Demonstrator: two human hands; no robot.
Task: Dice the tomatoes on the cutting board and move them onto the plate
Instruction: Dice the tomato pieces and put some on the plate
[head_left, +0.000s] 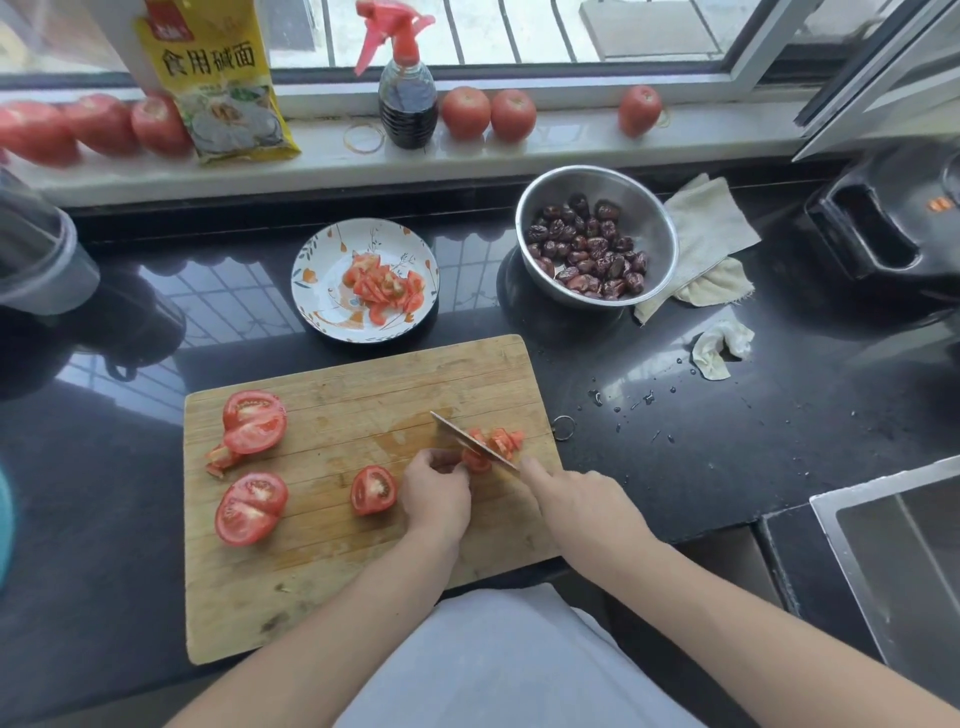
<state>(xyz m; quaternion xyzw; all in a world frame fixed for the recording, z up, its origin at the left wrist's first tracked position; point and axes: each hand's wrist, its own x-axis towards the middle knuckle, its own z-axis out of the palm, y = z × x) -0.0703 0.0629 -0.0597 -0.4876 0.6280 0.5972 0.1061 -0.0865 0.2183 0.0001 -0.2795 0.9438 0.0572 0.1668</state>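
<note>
Bamboo-coloured, the rectangular wooden cutting board lies on the glossy black stone counter in the head view. Near its 3 o'clock edge the left hand curls its fingers down onto a small red tomato piece, pinning it to the wood. The right hand grips what seems to be the handle of a broad steel knife; the handle itself is hidden under the palm. The blade stands tilted against the held piece, with a few diced tomato bits just beyond it at 2 o'clock. Just beside the left hand, at 9 o'clock from it, a tomato half lies cut face up. Two more split tomatoes sit by the board's 9 o'clock edge, one upper, one lower. At 12 o'clock from the board, apart from it, the round white flower-patterned plate holds a heap of chopped tomato. At the plate's 3 o'clock, a steel bowl holds dark dried dates.
</note>
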